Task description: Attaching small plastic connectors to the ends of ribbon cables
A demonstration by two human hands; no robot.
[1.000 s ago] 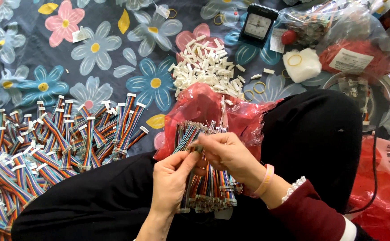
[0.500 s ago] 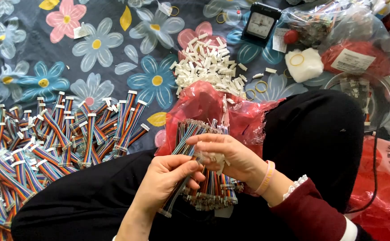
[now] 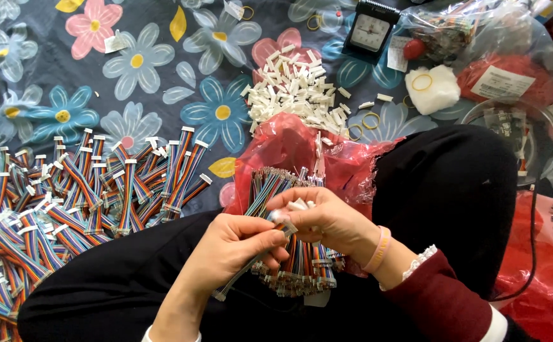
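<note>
My left hand [image 3: 238,247] pinches one thin multicoloured ribbon cable [image 3: 233,284] that slants down to the lower left. My right hand [image 3: 327,218] holds a small white plastic connector [image 3: 297,206] at the cable's upper end, fingertips of both hands meeting there. Under my hands, on my lap, lies a bundle of rainbow ribbon cables [image 3: 295,266] partly on a red plastic bag [image 3: 289,145]. A pink band circles my right wrist.
A heap of white connectors [image 3: 295,92] lies on the flowered cloth [image 3: 162,57] ahead. Many finished rainbow cables [image 3: 67,202] spread at the left. A small black clock [image 3: 369,31], rubber bands, a white pad [image 3: 432,88], plastic bags and a metal bowl [image 3: 517,136] sit at the right.
My left hand has drawn one cable out of the bundle and lowered slightly. My right hand has brought a white connector to the cable's end.
</note>
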